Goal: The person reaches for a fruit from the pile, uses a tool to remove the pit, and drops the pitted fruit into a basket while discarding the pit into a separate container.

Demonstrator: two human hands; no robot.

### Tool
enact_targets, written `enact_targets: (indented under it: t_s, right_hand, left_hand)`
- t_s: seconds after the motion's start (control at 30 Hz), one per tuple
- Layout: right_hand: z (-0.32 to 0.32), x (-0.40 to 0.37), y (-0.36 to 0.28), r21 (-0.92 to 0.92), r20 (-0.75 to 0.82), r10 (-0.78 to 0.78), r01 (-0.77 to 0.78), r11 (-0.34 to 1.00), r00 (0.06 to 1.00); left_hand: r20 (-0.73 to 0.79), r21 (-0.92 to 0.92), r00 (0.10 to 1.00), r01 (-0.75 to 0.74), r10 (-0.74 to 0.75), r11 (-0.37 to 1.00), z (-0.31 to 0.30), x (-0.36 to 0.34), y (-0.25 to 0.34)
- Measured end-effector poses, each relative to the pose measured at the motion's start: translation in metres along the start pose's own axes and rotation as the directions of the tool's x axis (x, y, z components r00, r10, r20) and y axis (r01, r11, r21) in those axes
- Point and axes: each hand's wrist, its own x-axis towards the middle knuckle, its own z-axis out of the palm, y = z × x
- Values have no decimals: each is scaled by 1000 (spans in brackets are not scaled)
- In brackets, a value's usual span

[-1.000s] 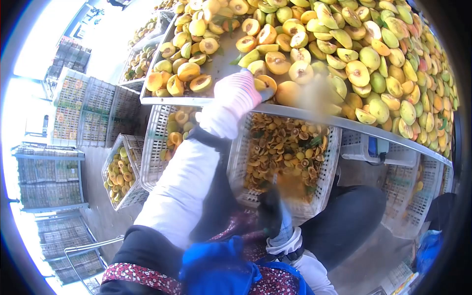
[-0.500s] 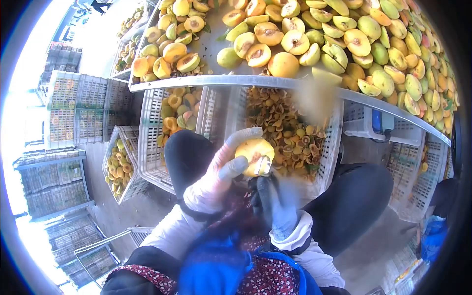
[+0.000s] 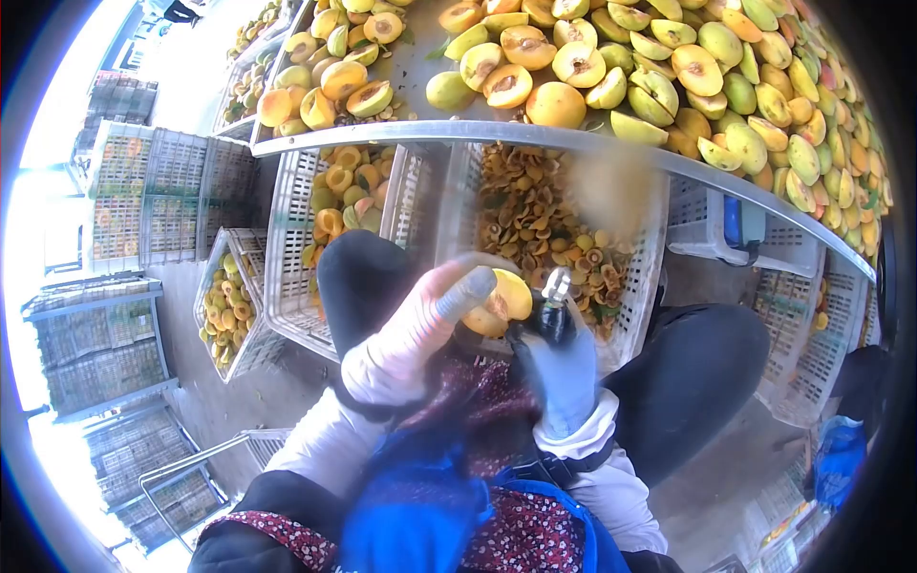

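Note:
In my gloved left hand (image 3: 432,313) is a yellow peach half (image 3: 508,298), pinched between thumb and fingers, its cut face with the reddish hollow showing. My gloved right hand (image 3: 565,377) is wrapped round the black handle of a pitting tool (image 3: 555,298). The tool's shiny metal head points up, just to the right of the peach half and apart from it. Both hands are above my lap. Beyond them stands a plastic crate (image 3: 646,286) of brownish scraps and pits.
A metal-edged table (image 3: 411,137) heaped with halved peaches stretches across the top. Below its left end, another crate (image 3: 287,258) holds peach halves, and a smaller crate (image 3: 250,336) stands farther left. Stacked crates (image 3: 148,196) line the left side. A pale blur obscures part of the scraps.
The metal head of the tool has come off the peach half's cut face and moved up and right. My left hand has tilted the peach half.

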Motion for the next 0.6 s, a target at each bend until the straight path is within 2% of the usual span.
enact_targets:
  t_s: [0.03,0.1,0.13,0.2,0.23,0.3,0.37,0.43,0.5,0.53,0.6]
  right_hand:
    - [0,1,1,-42,0,-12,12,999,1000]
    - [0,2,3,-125,-5,-41,40,991,999]
    - [0,2,4,-126,-56,-2,-5,992,998]
    - [-2,-2,8,-122,-161,77,-97,988,984]
    - [3,-3,7,-149,-199,-9,-21,989,980]
    - [18,-6,2,-210,-266,-182,128,969,947]
    - [12,-5,0,-353,-243,-234,139,925,941]
    - [6,-4,5,-554,-210,-303,142,820,930]
    - [3,-2,15,-671,-161,-451,238,702,878]
    - [1,-2,17,-722,-130,-519,278,634,845]
    - [0,-4,17,-736,-96,-563,322,595,821]
  left_hand:
    - [107,7,987,120,-120,993,-3,-2,6]
    - [45,43,998,50,-52,998,-1,2,-3]
    - [16,63,1000,14,-15,998,2,5,-9]
    - [-149,20,973,-176,177,984,18,12,-33]
    - [-235,10,936,-269,263,963,25,13,-44]
    - [-277,61,908,-309,313,949,32,12,-60]
    - [-280,163,862,-391,423,906,41,16,-72]
    - [-295,126,869,-376,396,918,41,18,-79]
    - [-295,152,878,-346,377,926,42,18,-82]
    - [-298,158,867,-368,399,916,44,18,-80]
    - [-304,72,874,-377,380,923,44,19,-82]
